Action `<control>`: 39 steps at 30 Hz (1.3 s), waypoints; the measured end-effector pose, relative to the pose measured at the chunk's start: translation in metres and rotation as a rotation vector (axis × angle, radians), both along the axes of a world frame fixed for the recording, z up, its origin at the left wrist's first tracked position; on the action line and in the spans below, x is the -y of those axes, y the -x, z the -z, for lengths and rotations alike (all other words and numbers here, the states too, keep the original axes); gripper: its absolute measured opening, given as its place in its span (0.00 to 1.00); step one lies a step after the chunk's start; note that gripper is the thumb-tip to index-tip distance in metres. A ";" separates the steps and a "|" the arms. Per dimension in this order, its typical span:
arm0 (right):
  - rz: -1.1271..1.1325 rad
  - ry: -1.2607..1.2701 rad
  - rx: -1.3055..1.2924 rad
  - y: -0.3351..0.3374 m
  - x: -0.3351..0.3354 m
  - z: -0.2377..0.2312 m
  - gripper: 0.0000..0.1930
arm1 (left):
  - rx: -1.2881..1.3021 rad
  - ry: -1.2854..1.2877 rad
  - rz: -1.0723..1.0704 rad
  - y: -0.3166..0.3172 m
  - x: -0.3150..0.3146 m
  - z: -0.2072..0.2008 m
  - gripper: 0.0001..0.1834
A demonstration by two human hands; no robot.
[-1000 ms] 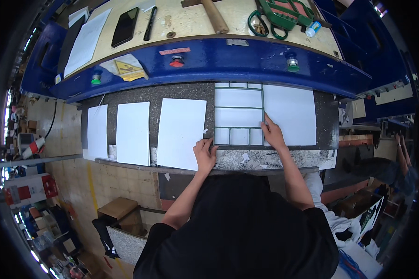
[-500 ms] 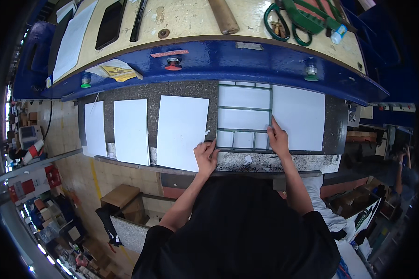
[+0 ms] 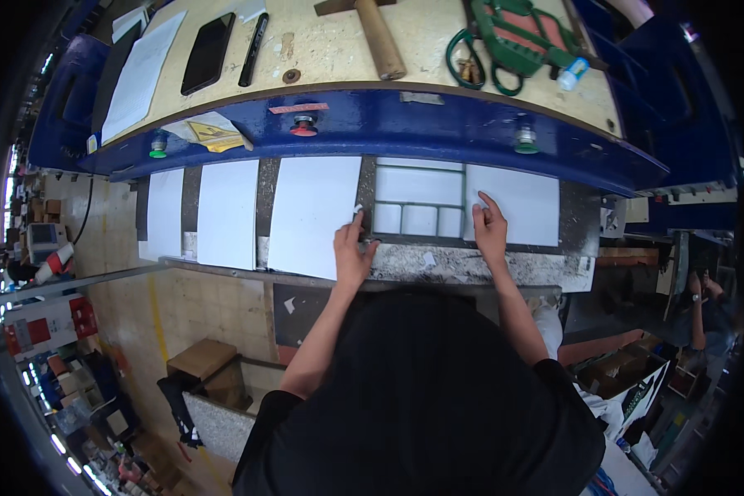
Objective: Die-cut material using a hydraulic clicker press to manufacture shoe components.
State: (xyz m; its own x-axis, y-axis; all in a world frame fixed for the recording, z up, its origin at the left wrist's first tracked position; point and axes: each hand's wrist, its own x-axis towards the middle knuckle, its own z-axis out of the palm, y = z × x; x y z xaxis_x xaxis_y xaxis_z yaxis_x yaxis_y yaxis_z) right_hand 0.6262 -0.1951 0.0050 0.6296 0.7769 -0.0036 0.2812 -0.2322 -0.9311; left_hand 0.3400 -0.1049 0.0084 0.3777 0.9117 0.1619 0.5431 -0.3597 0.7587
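A dark green frame divided into rectangular cells [image 3: 422,205] lies over white sheet material, its far part hidden under the blue beam. My left hand [image 3: 353,256] is open at the frame's near left corner, its index finger stretched forward and its thumb apart. At that fingertip is a small white scrap [image 3: 358,209]; whether they touch I cannot tell. Beside the frame's right edge, my right hand [image 3: 490,230] is open with bent fingers, over a white sheet [image 3: 525,202]. To the left lie a wide white sheet [image 3: 314,215] and two narrower ones. Neither hand holds anything.
The blue beam [image 3: 397,124] crosses above the dark board [image 3: 267,198], bearing a red button [image 3: 303,126] and green ones. On the wooden top lie a hammer [image 3: 380,45], scissors [image 3: 465,62], a phone [image 3: 207,54] and a green tool [image 3: 517,37]. Another person's hands [image 3: 703,289] show far right.
The dark board has slid away from me under the beam, carrying the sheets and frame. My right hand has let go of the frame's edge. My left index finger has stretched forward.
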 end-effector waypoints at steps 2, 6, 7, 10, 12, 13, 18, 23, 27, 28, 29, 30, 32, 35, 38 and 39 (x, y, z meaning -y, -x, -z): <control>0.087 -0.065 0.036 -0.008 -0.006 -0.014 0.14 | -0.001 -0.041 -0.026 -0.001 -0.002 -0.006 0.30; 0.186 -0.289 -0.006 -0.022 -0.031 -0.072 0.13 | -0.032 0.163 0.166 0.004 0.013 0.017 0.12; 0.186 -0.305 0.001 -0.031 -0.041 -0.088 0.13 | -0.066 0.240 0.184 -0.004 0.021 0.020 0.08; 0.131 -0.328 0.179 -0.056 -0.053 -0.116 0.17 | -0.116 -0.164 0.188 -0.024 0.030 0.024 0.10; 0.046 -0.245 0.094 -0.056 -0.053 -0.117 0.20 | -0.107 -0.173 0.119 -0.034 0.019 0.018 0.11; 0.036 -0.256 0.102 -0.050 -0.054 -0.120 0.20 | -0.099 -0.184 0.108 -0.039 0.010 0.013 0.11; -0.019 -0.052 0.383 -0.016 -0.006 -0.060 0.16 | -0.163 -0.205 0.108 -0.050 -0.002 0.000 0.15; -0.119 0.212 0.883 0.029 0.051 -0.013 0.28 | -0.244 -0.250 0.214 -0.034 -0.009 -0.021 0.22; -0.096 0.224 0.813 0.029 0.050 -0.011 0.29 | -0.328 -0.394 0.243 -0.030 0.003 -0.013 0.29; -0.085 0.250 0.797 0.028 0.046 -0.012 0.29 | -0.349 -0.362 0.206 -0.036 0.005 -0.016 0.30; -0.078 0.249 0.797 0.027 0.046 -0.013 0.29 | -0.347 -0.367 0.212 -0.039 0.006 -0.019 0.30; -0.084 0.239 0.802 0.028 0.047 -0.013 0.28 | -0.408 -0.344 0.182 -0.042 0.006 -0.022 0.30; -0.104 0.210 0.830 0.028 0.052 -0.012 0.27 | -0.466 -0.319 0.143 -0.046 0.011 -0.022 0.29; -0.099 0.263 0.807 0.026 0.052 -0.014 0.27 | -0.525 -0.296 0.120 -0.050 0.015 -0.023 0.29; -0.099 0.326 0.805 0.027 0.051 -0.016 0.26 | -0.517 -0.257 0.104 -0.051 0.016 -0.024 0.30; -0.097 0.326 0.800 0.027 0.049 -0.016 0.26 | -0.516 -0.247 0.092 -0.052 0.015 -0.025 0.30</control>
